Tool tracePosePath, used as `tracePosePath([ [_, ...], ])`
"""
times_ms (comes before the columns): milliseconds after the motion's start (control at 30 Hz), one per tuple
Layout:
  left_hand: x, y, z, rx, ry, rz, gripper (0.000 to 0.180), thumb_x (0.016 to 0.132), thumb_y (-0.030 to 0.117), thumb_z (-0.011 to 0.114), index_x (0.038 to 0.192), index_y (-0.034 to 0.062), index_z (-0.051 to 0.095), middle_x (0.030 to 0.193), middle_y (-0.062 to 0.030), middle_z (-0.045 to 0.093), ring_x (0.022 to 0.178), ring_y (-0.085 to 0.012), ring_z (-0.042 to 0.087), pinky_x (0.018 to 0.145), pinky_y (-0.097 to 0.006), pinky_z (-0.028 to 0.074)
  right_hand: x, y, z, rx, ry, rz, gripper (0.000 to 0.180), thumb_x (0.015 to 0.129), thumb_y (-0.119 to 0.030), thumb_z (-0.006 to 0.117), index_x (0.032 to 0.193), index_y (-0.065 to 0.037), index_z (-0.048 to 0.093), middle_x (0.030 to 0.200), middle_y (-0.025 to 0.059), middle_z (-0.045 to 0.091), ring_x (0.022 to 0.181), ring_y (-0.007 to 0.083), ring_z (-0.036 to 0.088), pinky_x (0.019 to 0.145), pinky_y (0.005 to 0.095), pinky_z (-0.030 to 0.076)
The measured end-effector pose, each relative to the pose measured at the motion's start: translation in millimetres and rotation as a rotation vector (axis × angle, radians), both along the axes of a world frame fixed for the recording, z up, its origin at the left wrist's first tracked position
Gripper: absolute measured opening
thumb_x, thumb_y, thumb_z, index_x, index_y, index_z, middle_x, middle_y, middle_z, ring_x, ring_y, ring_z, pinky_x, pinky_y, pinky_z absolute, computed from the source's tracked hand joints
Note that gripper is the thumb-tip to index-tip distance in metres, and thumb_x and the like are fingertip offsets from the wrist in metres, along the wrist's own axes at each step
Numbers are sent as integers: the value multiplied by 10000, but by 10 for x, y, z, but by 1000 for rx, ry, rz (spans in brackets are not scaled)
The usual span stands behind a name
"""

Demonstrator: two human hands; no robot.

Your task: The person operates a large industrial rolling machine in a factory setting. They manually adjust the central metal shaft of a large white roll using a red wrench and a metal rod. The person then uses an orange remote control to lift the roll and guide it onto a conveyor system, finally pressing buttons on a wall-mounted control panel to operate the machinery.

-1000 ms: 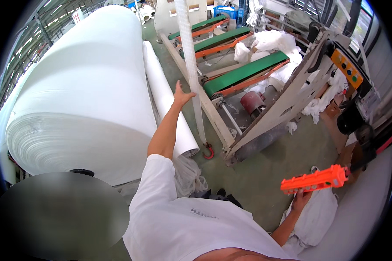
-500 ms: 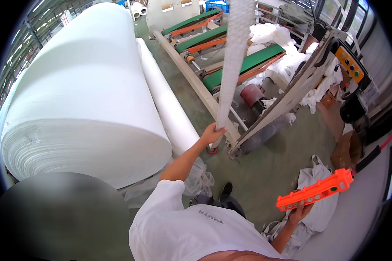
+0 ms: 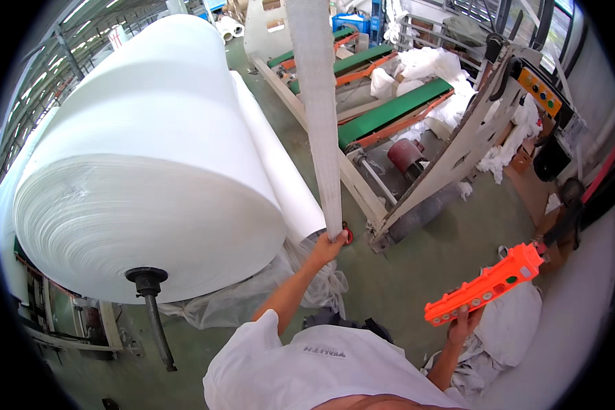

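My left hand grips the lower end of a wide white woven strap that hangs down from above. My right hand holds an orange push-button pendant controller at the lower right, with its cable running up to the right. A huge white fabric roll on a black axle lies to my left. A thinner white roll lies beside it, just left of the strap.
A machine frame with green conveyor belts and a red motor stands ahead to the right. White sacks and fabric scraps lie around it. A control box with coloured buttons is at the right. Loose plastic film lies under the roll.
The strap has swung toward me and my left hand has slid down it, lower in view. The orange controller stays in my right hand, lifted slightly.
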State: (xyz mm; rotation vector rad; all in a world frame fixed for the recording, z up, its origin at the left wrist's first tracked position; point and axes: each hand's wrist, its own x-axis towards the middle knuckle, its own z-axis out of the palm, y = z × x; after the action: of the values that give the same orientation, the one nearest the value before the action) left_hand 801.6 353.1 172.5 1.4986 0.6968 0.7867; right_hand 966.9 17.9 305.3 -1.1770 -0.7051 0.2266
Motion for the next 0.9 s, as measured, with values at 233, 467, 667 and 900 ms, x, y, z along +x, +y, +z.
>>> tracePosePath([
  [233,183,-397,-130,24,-3,80,389,914,368,556,686,54,581,602,25,523,610,-69,496,564,-246,395,53,-303,-27,-41,81,80,643,837,-127,586,1372,-4,252,1153,181,524,954,256,572,833,403,478],
  [467,92,-883,165,-44,80,241,379,903,343,570,687,34,600,620,2,572,607,-87,530,565,-267,428,151,-666,26,-79,141,102,479,828,-53,558,1263,-39,357,1048,84,519,856,196,561,759,354,484],
  [667,-341,-1237,477,-86,239,393,386,920,347,533,706,35,610,680,-34,612,716,-116,556,702,-305,432,302,-770,-146,130,306,491,337,822,62,508,1102,-97,409,917,23,488,661,119,493,543,304,458],
  [900,-951,-1364,385,-179,60,570,322,929,334,540,794,43,564,720,-41,590,723,-148,564,744,-311,441,272,-724,41,-82,76,426,568,831,-65,583,1320,19,307,1163,135,521,945,218,565,859,369,454],
])
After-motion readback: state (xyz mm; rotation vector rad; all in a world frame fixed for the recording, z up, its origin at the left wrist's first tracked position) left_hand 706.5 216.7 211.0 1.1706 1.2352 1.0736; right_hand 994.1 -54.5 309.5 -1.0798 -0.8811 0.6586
